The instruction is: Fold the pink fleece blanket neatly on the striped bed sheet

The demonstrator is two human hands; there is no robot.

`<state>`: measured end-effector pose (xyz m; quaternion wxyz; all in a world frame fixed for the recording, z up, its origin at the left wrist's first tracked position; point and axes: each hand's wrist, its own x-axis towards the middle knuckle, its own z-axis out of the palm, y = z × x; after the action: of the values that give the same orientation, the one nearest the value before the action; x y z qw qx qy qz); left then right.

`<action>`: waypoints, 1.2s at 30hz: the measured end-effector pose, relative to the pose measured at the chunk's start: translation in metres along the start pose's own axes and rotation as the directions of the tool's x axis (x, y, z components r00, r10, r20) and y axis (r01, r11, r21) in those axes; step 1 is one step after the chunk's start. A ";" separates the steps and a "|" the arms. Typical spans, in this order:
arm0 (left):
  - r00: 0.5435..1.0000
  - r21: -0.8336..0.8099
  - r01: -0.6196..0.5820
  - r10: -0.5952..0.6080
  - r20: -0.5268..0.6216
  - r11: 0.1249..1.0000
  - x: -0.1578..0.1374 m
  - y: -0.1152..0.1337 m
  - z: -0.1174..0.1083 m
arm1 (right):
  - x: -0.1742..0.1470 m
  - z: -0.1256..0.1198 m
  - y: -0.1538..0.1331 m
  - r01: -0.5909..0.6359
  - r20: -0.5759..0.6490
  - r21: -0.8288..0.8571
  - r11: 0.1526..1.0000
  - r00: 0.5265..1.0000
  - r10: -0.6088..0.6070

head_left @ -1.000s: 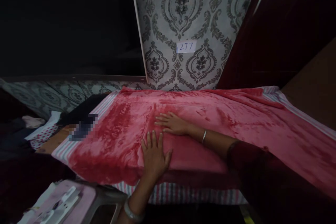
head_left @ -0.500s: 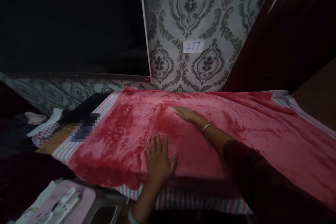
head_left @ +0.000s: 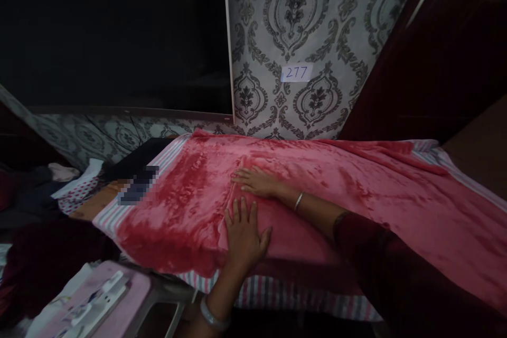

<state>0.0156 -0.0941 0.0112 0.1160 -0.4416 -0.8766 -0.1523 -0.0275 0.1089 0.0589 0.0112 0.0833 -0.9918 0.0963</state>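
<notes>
A red plush blanket (head_left: pixel 325 185) lies spread over a long table, with a folded layer whose left edge runs beneath my hands. My left hand (head_left: pixel 244 235) rests flat on the fold near the front edge, fingers spread and pointing away from me. Farther back, my right hand (head_left: pixel 257 180) lies flat on the same fold, fingers stretched toward the left. Neither hand grips the fabric. Under the blanket shows a striped cloth (head_left: pixel 277 293), hanging at the front and peeking out at both ends.
Front left stands a pink stool (head_left: pixel 134 280) bearing a white object (head_left: pixel 99 303). Piled clothes (head_left: pixel 79 190) lie at the far left. A large dark screen (head_left: pixel 130 37) and a paper marked 277 (head_left: pixel 297 72) are on the patterned wall behind.
My right hand has slid left and toward me over the blanket, closer to my left hand. The left hand stays flat in nearly the same spot. The view has shifted slightly.
</notes>
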 end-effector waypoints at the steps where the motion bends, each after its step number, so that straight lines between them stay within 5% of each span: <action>1: 1.000 -0.002 -0.002 0.002 0.001 1.000 0.000 0.000 0.000 | 0.006 -0.001 0.005 -0.037 0.004 -0.014 0.999 0.999 0.037; 8: 1.000 0.008 0.000 0.000 -0.001 1.000 -0.001 -0.001 0.000 | 0.041 -0.009 0.042 -0.284 0.041 0.071 0.956 0.958 0.282; 13: 1.000 0.007 -0.016 0.016 -0.009 1.000 0.000 -0.002 0.001 | 0.050 -0.008 0.046 -0.477 0.068 0.167 0.863 0.878 0.473; 22: 0.999 0.132 -0.043 0.044 -0.005 0.990 0.015 -0.001 -0.004 | 0.044 -0.045 0.041 -0.507 -0.039 0.272 0.818 0.844 0.535; 26: 0.999 0.149 -0.040 0.039 0.010 0.988 0.015 -0.001 -0.007 | -0.017 -0.064 0.039 -0.476 -0.198 0.259 0.840 0.825 0.529; 30: 0.994 0.108 -0.056 0.045 0.102 0.993 0.022 -0.011 -0.020 | -0.121 -0.057 0.042 -0.593 -0.166 0.174 0.786 0.769 0.617; 33: 0.984 0.044 -0.134 0.128 0.123 0.990 0.049 -0.004 -0.037 | -0.184 -0.046 0.047 -0.700 -0.206 0.096 0.707 0.681 0.703; 36: 0.952 -0.055 -0.254 0.259 0.160 0.966 0.100 0.025 -0.043 | -0.208 -0.040 0.052 -0.764 -0.264 0.037 0.644 0.614 0.744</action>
<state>-0.0194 -0.0220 0.0893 0.0539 -0.5646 -0.8157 -0.1135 0.1693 0.2006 0.0801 0.1006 -0.3547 -0.9274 0.0625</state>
